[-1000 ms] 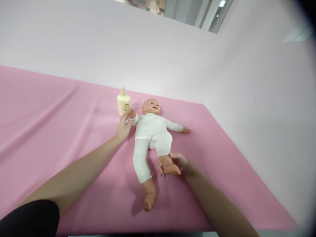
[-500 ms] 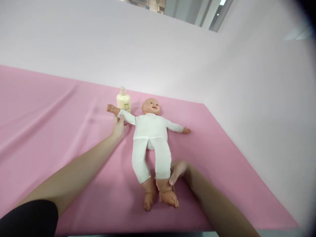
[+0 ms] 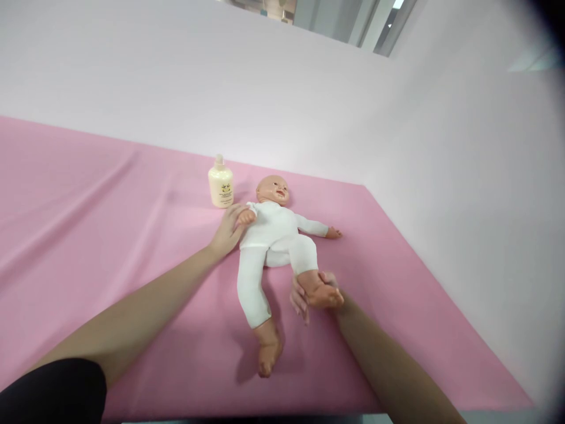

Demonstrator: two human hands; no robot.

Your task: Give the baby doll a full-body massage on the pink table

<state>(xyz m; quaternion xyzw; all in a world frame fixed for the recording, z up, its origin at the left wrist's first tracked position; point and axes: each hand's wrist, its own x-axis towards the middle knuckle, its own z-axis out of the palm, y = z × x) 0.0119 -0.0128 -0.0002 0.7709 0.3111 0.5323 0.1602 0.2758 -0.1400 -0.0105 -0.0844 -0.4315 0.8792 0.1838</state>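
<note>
A baby doll (image 3: 270, 229) in a white one-piece lies on its back on the pink sheet (image 3: 110, 224), head toward the wall. My left hand (image 3: 227, 231) grips the doll's near arm and has it folded over the chest. My right hand (image 3: 311, 294) holds the doll's foot, with that knee bent up toward the belly. The doll's other leg lies straight on the sheet, and its far arm stretches out to the right.
A cream lotion bottle (image 3: 220, 184) stands upright just left of the doll's head. A pale wall rises behind the sheet and along its right edge. The sheet's front edge runs close to the bottom of the view.
Half a second ago the doll's arm was stretched out and both legs were straight. Now my left hand has folded the arm inward and my right hand has pushed the leg up bent.
</note>
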